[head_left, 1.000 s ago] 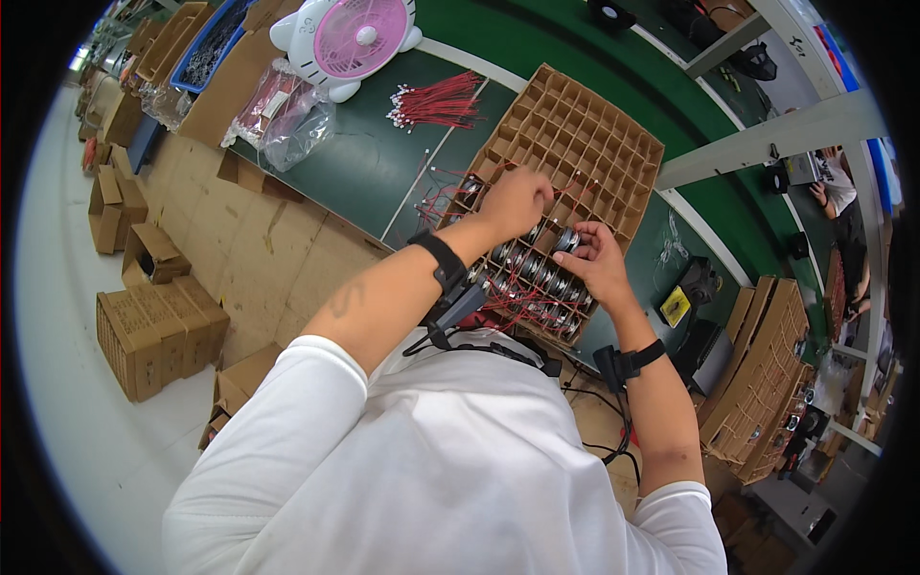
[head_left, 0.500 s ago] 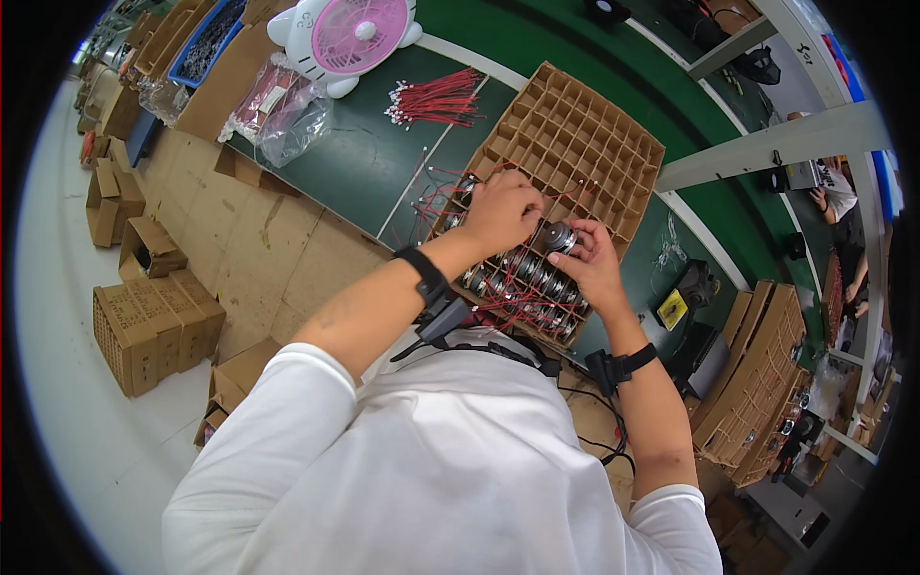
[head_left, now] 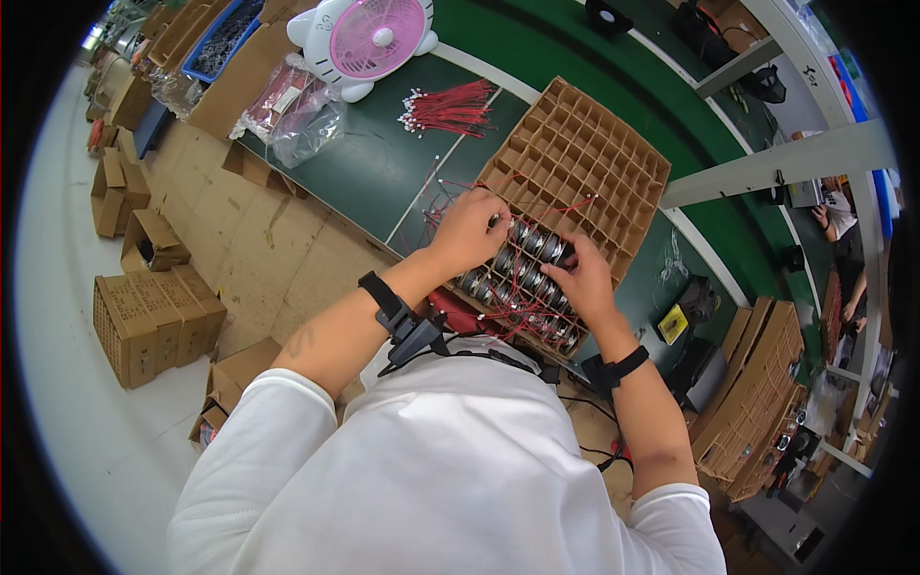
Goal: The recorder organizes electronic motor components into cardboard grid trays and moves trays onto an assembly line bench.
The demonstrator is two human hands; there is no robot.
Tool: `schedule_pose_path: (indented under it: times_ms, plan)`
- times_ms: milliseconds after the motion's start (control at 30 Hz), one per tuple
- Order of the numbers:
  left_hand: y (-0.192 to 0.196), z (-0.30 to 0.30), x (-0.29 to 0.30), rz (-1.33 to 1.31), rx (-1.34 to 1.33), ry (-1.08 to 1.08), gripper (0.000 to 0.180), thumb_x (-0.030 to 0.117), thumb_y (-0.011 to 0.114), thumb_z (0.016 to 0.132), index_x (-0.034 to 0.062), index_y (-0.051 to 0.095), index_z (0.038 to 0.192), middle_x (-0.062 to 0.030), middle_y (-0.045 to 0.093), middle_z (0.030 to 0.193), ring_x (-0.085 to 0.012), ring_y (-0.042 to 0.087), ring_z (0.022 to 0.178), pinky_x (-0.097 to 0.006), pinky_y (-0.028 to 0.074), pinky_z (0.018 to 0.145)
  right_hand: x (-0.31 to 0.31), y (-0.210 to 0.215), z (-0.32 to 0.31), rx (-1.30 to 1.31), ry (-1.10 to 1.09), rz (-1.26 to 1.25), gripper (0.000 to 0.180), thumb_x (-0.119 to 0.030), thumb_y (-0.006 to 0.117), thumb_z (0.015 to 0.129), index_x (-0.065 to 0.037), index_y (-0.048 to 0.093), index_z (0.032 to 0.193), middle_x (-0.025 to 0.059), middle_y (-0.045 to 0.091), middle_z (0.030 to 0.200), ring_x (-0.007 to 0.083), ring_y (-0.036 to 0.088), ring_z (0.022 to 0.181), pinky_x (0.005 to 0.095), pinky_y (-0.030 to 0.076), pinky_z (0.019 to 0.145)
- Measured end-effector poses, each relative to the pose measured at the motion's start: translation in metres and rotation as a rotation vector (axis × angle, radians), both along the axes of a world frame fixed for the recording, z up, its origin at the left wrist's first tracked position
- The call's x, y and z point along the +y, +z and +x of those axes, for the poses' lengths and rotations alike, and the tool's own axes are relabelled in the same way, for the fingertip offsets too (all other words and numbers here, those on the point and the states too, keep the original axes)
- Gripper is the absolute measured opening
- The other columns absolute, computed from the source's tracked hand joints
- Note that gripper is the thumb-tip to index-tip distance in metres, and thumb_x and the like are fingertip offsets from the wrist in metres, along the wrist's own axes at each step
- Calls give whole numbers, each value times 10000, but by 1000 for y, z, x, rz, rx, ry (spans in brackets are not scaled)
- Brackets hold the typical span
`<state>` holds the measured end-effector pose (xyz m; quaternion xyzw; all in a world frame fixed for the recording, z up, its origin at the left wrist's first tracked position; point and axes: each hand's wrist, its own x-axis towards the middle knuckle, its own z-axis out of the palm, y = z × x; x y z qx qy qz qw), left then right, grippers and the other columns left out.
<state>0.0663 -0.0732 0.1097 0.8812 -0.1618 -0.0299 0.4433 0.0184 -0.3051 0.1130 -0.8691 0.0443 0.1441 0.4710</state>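
A cardboard divider tray (head_left: 585,144) lies on the green table, its near cells filled with round speaker-like parts (head_left: 522,273), silver-rimmed with red wires. My right hand (head_left: 586,278) is at the right end of the filled rows, thumb and fingers closed round a dark-topped speaker-like part (head_left: 567,255) low at a cell. Over the tray's left edge is my left hand (head_left: 468,228), its fingers pinched together. Something small and dark (head_left: 494,220) shows at its fingertips, too little of it to name. Loose red wires spread beside that hand.
A bundle of red wires with white plugs (head_left: 448,108) lies on the table behind the tray. Farther left are a clear plastic bag (head_left: 311,129) and a pink-and-white fan (head_left: 379,38). A white metal post (head_left: 767,163) slants across at the right. Cardboard boxes (head_left: 158,321) stand on the floor.
My right hand has lowered the speaker-like part from above the tray to the cells. My left hand has moved left and toward me, uncovering more of the filled rows.
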Motion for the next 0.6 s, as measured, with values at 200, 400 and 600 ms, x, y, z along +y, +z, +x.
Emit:
schedule_pose_path:
  times_ms: [200,400,600]
  plan:
    - [-6,-3,10,37,-126,83,98,98,666,779,58,638,863,-135,606,974,-348,559,972,-436,445,848,7,2,-10,-382,125,-354,574,-160,773,734,10,546,1232,238,412,1419,411,466,1245,440,413,1027]
    - [-5,-8,15,242,-305,48,183,113,671,743,71,697,920,-184,614,1081,-377,553,1052,-467,441,912,-21,7,-37,-487,41,-259,292,-150,684,808,-3,617,1052,235,542,1260,401,510,1176,420,438,995]
    - [-17,-17,35,409,-267,-8,136,57,633,777,31,638,910,-197,574,1128,-400,502,1057,-463,408,907,-137,72,-104,-536,-196,-218,153,-127,667,828,-27,646,941,169,634,1109,351,600,1035,410,480,902]
